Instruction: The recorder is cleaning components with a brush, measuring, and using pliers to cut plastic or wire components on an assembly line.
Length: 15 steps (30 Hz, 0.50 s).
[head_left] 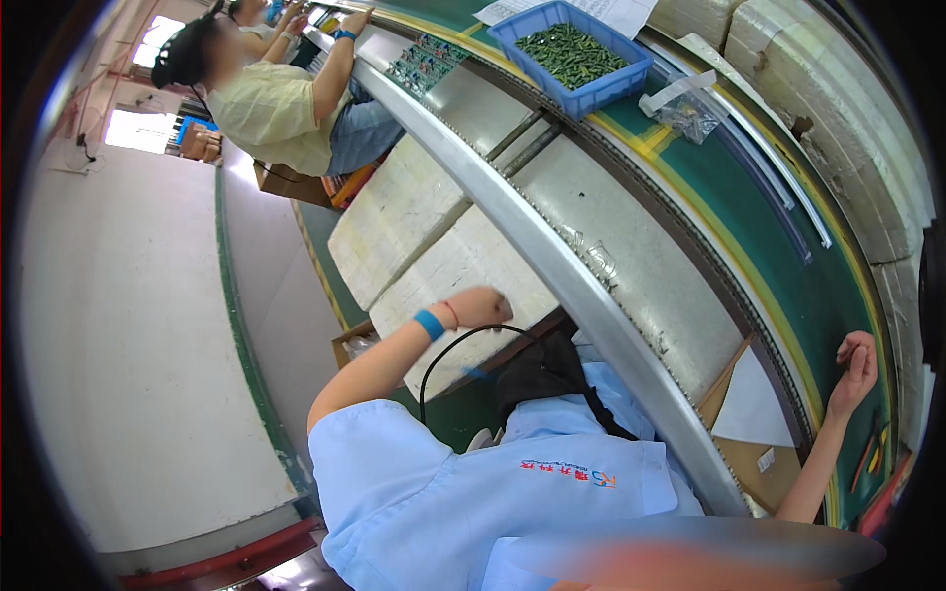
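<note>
My left hand point(483, 307) is closed, with its fingers curled under; whether it holds anything is hidden. It hovers above the white foam blocks point(458, 281), and a blue band point(429, 324) circles that wrist. Over the green belt point(798, 295) at the right, my right hand point(855, 364) has loosely bent fingers, apart, with nothing visible in them. Between my two arms runs the silver metal rail point(591, 300). A thin black cable point(453, 343) loops close beneath my left wrist.
Farther along the belt stand a blue basket point(591, 97) of small green parts and a clear plastic bag point(685, 116). Clear tubes point(778, 177) lie beside it. Tools with coloured handles point(872, 455) rest near my right forearm. Another person point(276, 108) sits at the far left near green circuit boards point(426, 64).
</note>
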Available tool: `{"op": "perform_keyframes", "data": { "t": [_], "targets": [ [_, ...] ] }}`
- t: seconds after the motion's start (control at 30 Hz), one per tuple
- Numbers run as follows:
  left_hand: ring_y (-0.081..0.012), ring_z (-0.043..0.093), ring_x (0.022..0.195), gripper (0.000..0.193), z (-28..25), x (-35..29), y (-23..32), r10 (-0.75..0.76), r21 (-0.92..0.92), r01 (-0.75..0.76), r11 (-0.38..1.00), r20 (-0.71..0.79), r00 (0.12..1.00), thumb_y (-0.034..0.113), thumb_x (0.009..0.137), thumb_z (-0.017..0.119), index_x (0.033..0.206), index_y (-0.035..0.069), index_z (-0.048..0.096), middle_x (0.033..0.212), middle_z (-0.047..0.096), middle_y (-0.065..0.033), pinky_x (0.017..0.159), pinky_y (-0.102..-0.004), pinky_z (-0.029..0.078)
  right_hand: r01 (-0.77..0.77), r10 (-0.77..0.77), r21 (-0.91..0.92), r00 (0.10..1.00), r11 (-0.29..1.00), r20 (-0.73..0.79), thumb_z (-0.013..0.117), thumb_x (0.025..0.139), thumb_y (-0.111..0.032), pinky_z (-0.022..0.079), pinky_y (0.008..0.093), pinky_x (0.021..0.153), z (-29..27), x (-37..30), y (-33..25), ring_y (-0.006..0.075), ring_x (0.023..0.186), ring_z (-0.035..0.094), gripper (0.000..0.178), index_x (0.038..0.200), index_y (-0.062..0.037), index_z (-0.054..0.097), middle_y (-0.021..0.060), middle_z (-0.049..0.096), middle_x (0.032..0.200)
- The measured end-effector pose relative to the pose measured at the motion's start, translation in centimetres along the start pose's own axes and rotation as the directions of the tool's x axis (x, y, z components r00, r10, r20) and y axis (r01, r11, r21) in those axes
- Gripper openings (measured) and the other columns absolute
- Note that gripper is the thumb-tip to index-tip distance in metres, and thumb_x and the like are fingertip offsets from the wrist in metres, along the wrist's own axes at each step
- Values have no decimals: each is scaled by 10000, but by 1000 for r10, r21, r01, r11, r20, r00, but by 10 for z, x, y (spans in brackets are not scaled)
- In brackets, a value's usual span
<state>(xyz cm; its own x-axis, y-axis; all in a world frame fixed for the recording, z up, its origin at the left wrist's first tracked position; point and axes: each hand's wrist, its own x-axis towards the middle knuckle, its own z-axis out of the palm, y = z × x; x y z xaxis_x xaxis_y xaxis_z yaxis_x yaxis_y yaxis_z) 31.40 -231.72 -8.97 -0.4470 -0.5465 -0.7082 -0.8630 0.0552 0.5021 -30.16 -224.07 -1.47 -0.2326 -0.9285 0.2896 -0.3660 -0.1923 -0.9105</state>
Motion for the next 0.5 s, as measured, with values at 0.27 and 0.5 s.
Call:
{"op": "perform_keyframes", "data": {
  "t": [0.27, 0.5],
  "targets": [
    [-134, 431, 411, 472, -74, -169, 185, 800, -215, -974, -75, -596, 70, 373, 874, 660, 531, 112, 469, 513, 507, -28, 649, -378, 512, 500, -679, 468, 615, 729, 401, 474, 965, -392, 322, 288, 640, 69, -22, -224, 136, 562, 340, 386, 694, -122, 427, 8, 366, 623],
    [-167, 534, 530, 291, -56, -180, 302, 843, -531, -655, -538, -319, -434, 221, 857, 632, 616, 68, 576, 606, 570, -62, 688, -316, 517, 419, -734, 623, 535, 660, 418, 481, 925, -259, 368, 345, 735, 101, -71, -330, 173, 587, 411, 304, 692, -64, 488, 45, 432, 639]
  ]
}}
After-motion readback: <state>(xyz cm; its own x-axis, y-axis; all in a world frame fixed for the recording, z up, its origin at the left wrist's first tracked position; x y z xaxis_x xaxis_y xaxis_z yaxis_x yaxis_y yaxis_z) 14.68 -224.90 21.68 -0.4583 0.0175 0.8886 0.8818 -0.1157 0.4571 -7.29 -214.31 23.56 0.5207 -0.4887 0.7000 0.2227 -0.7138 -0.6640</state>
